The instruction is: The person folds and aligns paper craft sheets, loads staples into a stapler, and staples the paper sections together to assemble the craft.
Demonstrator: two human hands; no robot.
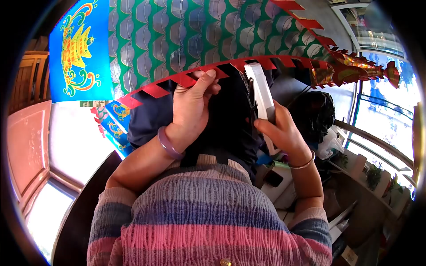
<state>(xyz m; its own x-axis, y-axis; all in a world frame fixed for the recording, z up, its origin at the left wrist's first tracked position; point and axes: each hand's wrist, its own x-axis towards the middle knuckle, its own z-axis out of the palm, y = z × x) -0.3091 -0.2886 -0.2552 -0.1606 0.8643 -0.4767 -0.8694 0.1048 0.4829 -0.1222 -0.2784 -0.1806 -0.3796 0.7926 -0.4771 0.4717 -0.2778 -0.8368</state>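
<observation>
A large green sheet with silver scale shapes [191, 35] spans the top of the view, edged with a red notched strip [156, 90]. At its left is a blue panel with a yellow and orange pattern [80, 51]. My left hand [194, 102] pinches the red strip at the lower edge, thumb against curled fingers. My right hand [282, 133] is wrapped round a white and black stapler-like tool [262, 95], whose upper end touches or nearly touches the strip right of my left hand.
A black plastic bag [313, 115] and a white bag [330, 144] lie at the right. Beyond them are a ledge with plants [375, 175] and windows. A wooden chair [29, 80] stands at far left. Smaller blue patterned pieces [117, 128] hang at the left.
</observation>
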